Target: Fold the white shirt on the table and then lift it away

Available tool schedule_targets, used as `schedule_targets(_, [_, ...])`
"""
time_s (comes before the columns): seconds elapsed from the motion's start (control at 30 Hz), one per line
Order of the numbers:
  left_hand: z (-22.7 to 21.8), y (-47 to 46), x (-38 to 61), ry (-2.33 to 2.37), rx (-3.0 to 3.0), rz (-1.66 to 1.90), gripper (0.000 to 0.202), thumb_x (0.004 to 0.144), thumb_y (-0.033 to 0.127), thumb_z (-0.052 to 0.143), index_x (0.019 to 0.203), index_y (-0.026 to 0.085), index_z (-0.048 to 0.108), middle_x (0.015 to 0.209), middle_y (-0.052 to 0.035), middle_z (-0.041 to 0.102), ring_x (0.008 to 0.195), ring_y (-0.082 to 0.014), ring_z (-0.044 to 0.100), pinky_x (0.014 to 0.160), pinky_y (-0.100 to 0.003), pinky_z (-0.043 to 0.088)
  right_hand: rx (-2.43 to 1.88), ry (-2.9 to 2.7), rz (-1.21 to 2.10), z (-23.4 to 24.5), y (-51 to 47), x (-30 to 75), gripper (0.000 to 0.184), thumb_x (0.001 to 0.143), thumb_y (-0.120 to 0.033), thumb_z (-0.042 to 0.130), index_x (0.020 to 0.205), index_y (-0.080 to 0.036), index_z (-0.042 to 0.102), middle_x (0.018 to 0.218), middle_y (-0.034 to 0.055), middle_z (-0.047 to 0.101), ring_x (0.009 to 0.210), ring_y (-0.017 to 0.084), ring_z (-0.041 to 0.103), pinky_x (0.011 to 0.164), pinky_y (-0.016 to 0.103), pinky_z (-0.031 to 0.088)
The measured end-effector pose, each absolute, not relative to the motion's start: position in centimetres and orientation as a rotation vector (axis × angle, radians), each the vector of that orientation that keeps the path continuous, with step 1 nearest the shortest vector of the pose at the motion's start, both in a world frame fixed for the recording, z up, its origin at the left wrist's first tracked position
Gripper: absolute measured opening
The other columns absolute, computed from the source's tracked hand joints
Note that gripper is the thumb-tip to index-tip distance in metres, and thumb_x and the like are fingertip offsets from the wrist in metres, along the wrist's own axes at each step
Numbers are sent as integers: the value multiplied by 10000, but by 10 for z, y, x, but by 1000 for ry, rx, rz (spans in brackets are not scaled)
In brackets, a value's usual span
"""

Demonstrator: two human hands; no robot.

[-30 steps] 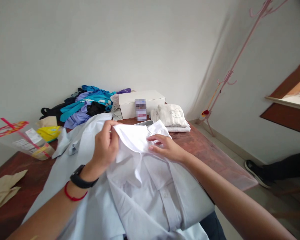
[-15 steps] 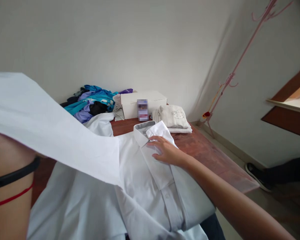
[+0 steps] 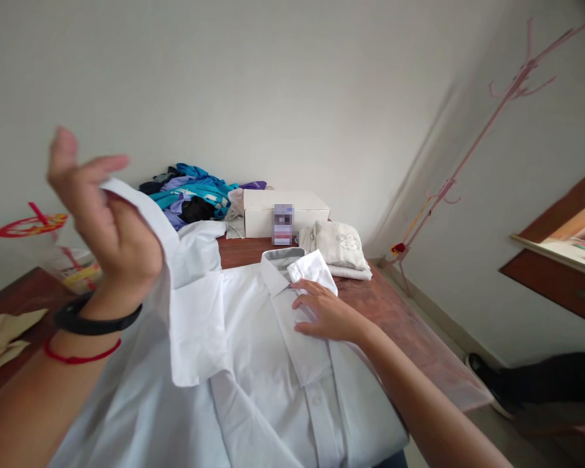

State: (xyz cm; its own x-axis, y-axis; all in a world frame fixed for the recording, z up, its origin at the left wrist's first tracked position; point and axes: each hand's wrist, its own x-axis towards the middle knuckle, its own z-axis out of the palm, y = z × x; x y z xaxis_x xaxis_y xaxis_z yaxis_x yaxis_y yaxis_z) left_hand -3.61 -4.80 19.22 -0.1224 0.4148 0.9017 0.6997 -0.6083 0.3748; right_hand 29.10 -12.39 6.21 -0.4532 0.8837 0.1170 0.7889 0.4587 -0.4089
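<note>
A white button-up shirt (image 3: 273,364) lies spread face-up on the brown table (image 3: 400,325), collar toward the far wall. My right hand (image 3: 324,312) rests flat on its chest just below the collar, fingers spread. My left hand (image 3: 104,221) is raised at the left, with a black band and a red string on the wrist. The shirt's sleeve (image 3: 185,305) hangs from this hand, its cuff against the palm. The fingers are loosely curled and partly apart.
Coloured clothes (image 3: 190,198) are heaped at the table's far end beside a white box (image 3: 285,211) and folded pale garments (image 3: 341,250). A plastic cup (image 3: 53,257) and brown paper (image 3: 0,331) sit at the left. Someone's shoe and leg (image 3: 531,383) lie on the floor at the right.
My left hand pulled the sleeve up and out to the left, then dropped back a little. My right hand stayed pressed on the shirt front.
</note>
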Motion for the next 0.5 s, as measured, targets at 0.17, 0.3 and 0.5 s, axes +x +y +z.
schedule_targets(0.17, [150, -38, -17, -988, -2267, -1389, 368, 886, 9, 417, 1001, 172, 726, 1337, -33, 663, 1375, -250, 500, 1193, -516, 350, -1447, -2346, 368, 67, -125, 288, 41, 872, -204, 670, 839, -210, 695, 1366, 108, 616, 1250, 298, 581, 1035, 453, 472])
schedule_targets(0.3, [107, -42, 12, -867, -2767, -1033, 379, 874, 21, 429, 1062, 176, 719, 1282, -70, 690, 1267, -231, 587, 1127, -420, 454, -1351, -2278, 344, 71, -125, 290, 64, 889, -172, 630, 852, -206, 669, 1203, 82, 664, 1104, 245, 610, 965, 392, 484])
schedule_targets(0.5, [41, -71, 40, -641, -3114, -618, 293, 1013, 204, 517, 1259, 228, 675, 1375, -88, 641, 1253, -253, 609, 1080, -405, 488, -1295, -1704, 408, 77, -121, 301, 165, 964, -333, 582, 850, -214, 579, 696, -30, 556, 600, 127, 516, 550, 250, 410])
